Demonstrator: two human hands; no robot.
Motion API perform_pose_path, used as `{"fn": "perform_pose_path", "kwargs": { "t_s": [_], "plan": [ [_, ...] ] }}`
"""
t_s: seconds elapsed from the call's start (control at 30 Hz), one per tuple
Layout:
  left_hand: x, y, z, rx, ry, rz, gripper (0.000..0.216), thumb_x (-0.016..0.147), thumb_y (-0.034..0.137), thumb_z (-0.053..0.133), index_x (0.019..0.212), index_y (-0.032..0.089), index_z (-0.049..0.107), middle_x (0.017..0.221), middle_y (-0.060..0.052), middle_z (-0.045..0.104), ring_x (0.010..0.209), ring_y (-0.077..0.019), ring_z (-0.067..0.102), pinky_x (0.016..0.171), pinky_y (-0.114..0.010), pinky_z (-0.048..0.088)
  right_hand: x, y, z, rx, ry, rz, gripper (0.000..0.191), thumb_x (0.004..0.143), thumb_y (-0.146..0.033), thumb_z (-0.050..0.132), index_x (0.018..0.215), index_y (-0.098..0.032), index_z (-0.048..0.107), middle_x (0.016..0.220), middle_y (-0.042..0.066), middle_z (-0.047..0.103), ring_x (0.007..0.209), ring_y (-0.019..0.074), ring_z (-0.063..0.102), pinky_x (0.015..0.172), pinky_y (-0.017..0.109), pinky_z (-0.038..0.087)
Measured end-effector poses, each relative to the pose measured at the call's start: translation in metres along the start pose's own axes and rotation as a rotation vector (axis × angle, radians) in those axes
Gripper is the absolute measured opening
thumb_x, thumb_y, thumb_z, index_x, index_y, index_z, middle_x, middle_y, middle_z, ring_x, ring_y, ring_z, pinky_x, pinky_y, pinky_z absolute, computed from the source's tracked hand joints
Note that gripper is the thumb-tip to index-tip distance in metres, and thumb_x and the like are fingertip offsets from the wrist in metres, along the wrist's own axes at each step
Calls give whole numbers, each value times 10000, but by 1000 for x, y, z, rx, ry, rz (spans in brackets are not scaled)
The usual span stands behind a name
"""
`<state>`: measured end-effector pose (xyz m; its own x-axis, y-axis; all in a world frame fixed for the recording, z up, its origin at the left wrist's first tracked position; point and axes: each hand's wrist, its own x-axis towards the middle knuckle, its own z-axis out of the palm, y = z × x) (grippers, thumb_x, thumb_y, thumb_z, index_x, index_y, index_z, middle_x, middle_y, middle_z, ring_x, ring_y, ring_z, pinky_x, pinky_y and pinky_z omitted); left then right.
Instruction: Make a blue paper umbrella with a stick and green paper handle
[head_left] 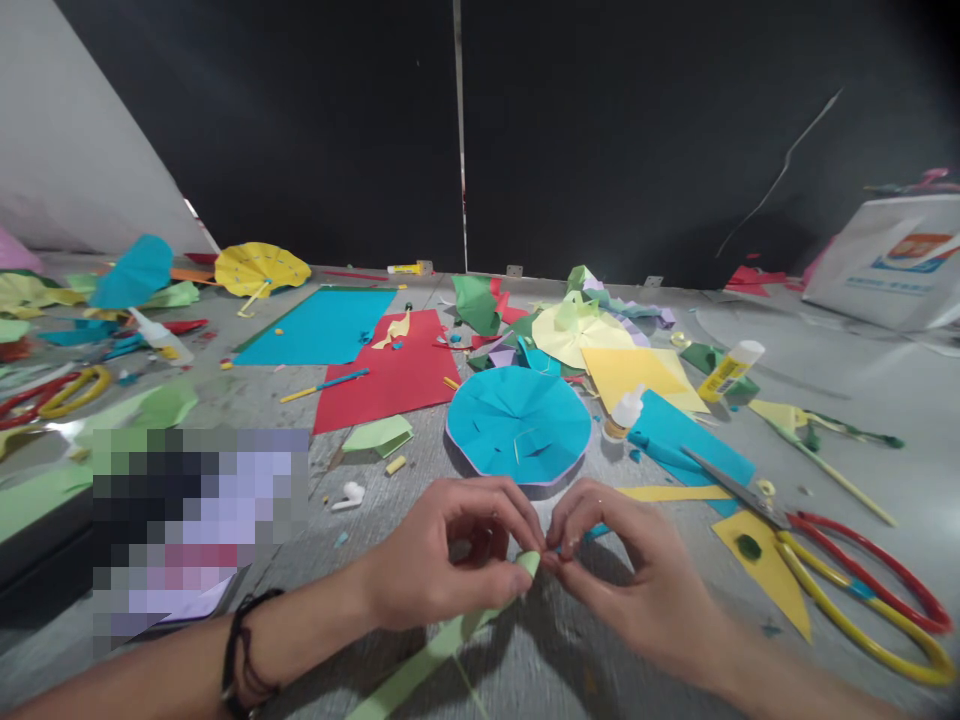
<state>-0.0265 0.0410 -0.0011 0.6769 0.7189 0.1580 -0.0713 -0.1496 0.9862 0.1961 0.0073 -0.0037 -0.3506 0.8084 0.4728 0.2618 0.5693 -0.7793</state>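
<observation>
Dark panels [315, 130] back a grey tabletop [255, 400]; at lower centre, the left hand [450, 550] pinches a long pale green paper strip [435, 650], the right hand [630, 565] has fingertips together, contents unclear; just above lies a round blue paper disc [517, 415]

Up at twelve o'clock, dark panels [600, 130] stand tall, a bright gap between them! Round to three: a glue stick [727, 373], and farther out a printed white bag [881, 275]. Four o'clock, scissors [785, 521] lie there, one handle red, one yellow. Over at nine, a red sheet [397, 375]; between nine and ten, a yellow paper fan [259, 265]; near eight, a white earbud [353, 492]!
</observation>
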Motion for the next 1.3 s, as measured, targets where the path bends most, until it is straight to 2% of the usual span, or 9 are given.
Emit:
{"fn": "perform_pose_path", "kwargs": {
  "t_s": [0.3,0.37,0.47,0.53,0.63,0.77,1.0,1.13,1.3],
  "plan": [
    [0,1,-1,-41,20,-7,115,818,203,773,899,133,731,1013,-83,660,628,-79,499,546,-222,357,3,1,0,-10,42,-24,215,863,-40,652,858,-244,582,819,-11,692,758,156,666,691,279,533],
    [0,0,-2,-47,23,-6,117,818,203,775,902,135,730,1015,-87,666,643,-87,511,557,-226,365,3,-2,-2,-23,59,-45,200,884,-60,664,911,-251,610,863,3,697,810,172,682,729,300,560],
    [0,0,-1,-45,28,-14,125,821,222,782,898,137,733,1013,-84,659,676,-99,527,578,-230,379,0,-7,-7,-91,14,-90,303,898,-45,637,1094,-272,684,1122,74,694,1070,234,693,904,382,596],
    [-1,-1,0,-46,29,-28,145,820,252,793,880,136,732,1003,-75,642,678,-98,525,579,-228,383,-3,-8,-8,-141,-65,-128,428,889,-24,627,1213,-296,694,1338,106,614,1256,275,632,1011,433,579],
    [-1,-3,1,-54,26,-36,184,819,294,802,856,132,723,959,-67,638,666,-99,519,575,-229,392,-6,-4,-6,-172,-142,-216,496,904,-23,648,1316,-298,662,1464,114,514,1350,278,576,1055,415,568],
    [0,-6,3,-73,-5,-62,211,809,320,817,846,137,721,937,-66,651,676,-108,525,591,-231,413,-6,5,-2,-194,-117,-305,477,914,29,611,1274,-278,669,1417,96,524,1304,234,596,1050,360,560],
    [-1,-6,3,-160,-38,-112,277,800,369,842,940,148,753,993,-56,622,669,-90,534,571,-210,416,-7,3,-5,-158,-127,-161,337,942,-47,631,1172,-290,673,1325,102,575,1233,259,638,1010,403,588],
    [0,-5,4,-149,-32,-118,308,812,423,829,882,138,734,940,-49,614,694,-106,520,588,-220,402,-6,0,-3,-142,-108,-168,277,935,-65,653,1110,-279,674,1278,97,608,1180,248,671,966,376,609],
    [1,-7,5,-153,-58,-115,273,838,382,805,837,135,690,911,-37,592,662,-96,476,618,-240,408,-5,-3,-1,-134,-120,-193,288,931,-33,639,1113,-254,670,1294,96,599,1214,225,652,997,338,588]
  ]
}}
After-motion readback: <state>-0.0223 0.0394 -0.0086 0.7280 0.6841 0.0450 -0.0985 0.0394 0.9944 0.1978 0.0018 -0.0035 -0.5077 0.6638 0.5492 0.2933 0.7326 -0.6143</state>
